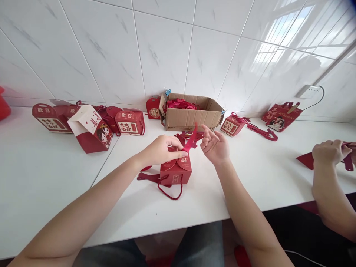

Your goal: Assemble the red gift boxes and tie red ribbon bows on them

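In front of me on the white table stands a red gift box (175, 173) with gold lettering and a twisted rope handle (170, 197) hanging down its near side. My left hand (164, 149) is at its top, thumb and fingers pinching a red ribbon (190, 141) that sticks up from the box. To the right of the ribbon my right hand (215, 145) is raised, palm up, with its fingers apart and nothing in it. Flat red strips (151, 178) lie beside and partly behind the box.
Behind, against the tiled wall, sits a cardboard box (191, 118) of red ribbons. Red gift boxes (129, 122) stand at left; a ribbon-tied box (233, 126) and red bags (282, 116) stand at right. Another person's hands (329, 152) work at the far right.
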A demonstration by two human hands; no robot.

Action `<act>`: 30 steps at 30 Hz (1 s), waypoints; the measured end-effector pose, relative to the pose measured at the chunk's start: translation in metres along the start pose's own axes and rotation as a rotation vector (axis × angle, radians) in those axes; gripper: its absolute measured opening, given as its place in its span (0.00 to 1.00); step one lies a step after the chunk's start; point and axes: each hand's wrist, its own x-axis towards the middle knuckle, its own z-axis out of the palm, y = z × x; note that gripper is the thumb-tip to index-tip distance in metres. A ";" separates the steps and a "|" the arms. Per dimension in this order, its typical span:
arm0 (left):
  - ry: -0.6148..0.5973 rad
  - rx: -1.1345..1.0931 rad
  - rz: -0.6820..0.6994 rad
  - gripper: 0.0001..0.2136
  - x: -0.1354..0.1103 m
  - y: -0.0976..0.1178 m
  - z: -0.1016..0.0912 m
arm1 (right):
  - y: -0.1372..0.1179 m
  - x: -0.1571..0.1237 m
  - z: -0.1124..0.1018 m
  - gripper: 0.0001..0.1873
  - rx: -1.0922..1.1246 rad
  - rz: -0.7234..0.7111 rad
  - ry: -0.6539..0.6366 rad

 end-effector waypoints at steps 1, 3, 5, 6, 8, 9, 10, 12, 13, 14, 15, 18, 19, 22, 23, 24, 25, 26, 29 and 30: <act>0.007 -0.015 -0.013 0.12 0.001 0.000 -0.002 | 0.003 0.001 0.001 0.17 -0.050 -0.041 0.068; 0.033 -0.044 -0.029 0.11 0.001 0.000 -0.006 | 0.010 -0.001 0.006 0.16 -0.246 -0.200 0.150; 0.065 -0.059 -0.028 0.11 0.001 0.000 -0.009 | 0.016 -0.009 0.013 0.16 -0.543 -0.431 0.095; 0.083 -0.059 -0.025 0.11 0.001 0.001 -0.010 | 0.019 -0.014 0.018 0.16 -0.688 -0.533 0.017; 0.118 -0.055 -0.018 0.11 0.000 0.001 -0.012 | 0.022 -0.025 0.027 0.16 -0.902 -0.674 -0.163; 0.132 -0.053 -0.015 0.11 -0.001 0.002 -0.013 | 0.024 -0.029 0.031 0.16 -0.964 -0.717 -0.223; 0.146 -0.051 -0.009 0.11 -0.001 0.002 -0.014 | 0.026 -0.032 0.034 0.16 -1.001 -0.744 -0.250; 0.168 -0.044 0.010 0.11 -0.002 0.002 -0.014 | 0.030 -0.034 0.039 0.14 -1.033 -0.771 -0.220; 0.184 -0.036 0.022 0.10 -0.002 0.002 -0.014 | 0.032 -0.035 0.040 0.12 -1.037 -0.769 -0.186; 0.206 -0.027 0.034 0.10 -0.001 0.002 -0.013 | 0.034 -0.035 0.041 0.11 -1.036 -0.761 -0.156; 0.232 -0.019 0.048 0.09 -0.001 0.001 -0.013 | 0.035 -0.034 0.042 0.09 -1.033 -0.750 -0.132; 0.284 -0.026 0.088 0.09 0.000 -0.003 -0.011 | 0.036 -0.034 0.043 0.07 -1.050 -0.722 -0.092; 0.280 -0.048 0.089 0.09 0.001 -0.004 -0.010 | 0.036 -0.034 0.043 0.06 -1.066 -0.718 -0.085; 0.226 -0.141 0.042 0.11 0.002 -0.007 -0.009 | 0.036 -0.035 0.043 0.06 -1.101 -0.750 -0.069; 0.206 -0.171 0.025 0.11 0.002 -0.008 -0.010 | 0.036 -0.035 0.044 0.07 -1.101 -0.778 -0.067; 0.188 -0.200 0.014 0.11 0.002 -0.009 -0.010 | 0.036 -0.035 0.044 0.08 -1.099 -0.811 -0.067; 0.170 -0.232 0.008 0.11 0.003 -0.010 -0.010 | 0.036 -0.036 0.044 0.08 -1.104 -0.841 -0.070; 0.151 -0.267 0.007 0.10 0.003 -0.011 -0.011 | 0.036 -0.036 0.044 0.08 -1.117 -0.866 -0.073; 0.106 -0.389 -0.014 0.10 0.004 -0.016 -0.012 | 0.034 -0.035 0.042 0.08 -1.196 -0.894 -0.083; 0.098 -0.428 -0.021 0.10 0.005 -0.018 -0.012 | 0.032 -0.035 0.041 0.08 -1.221 -0.893 -0.093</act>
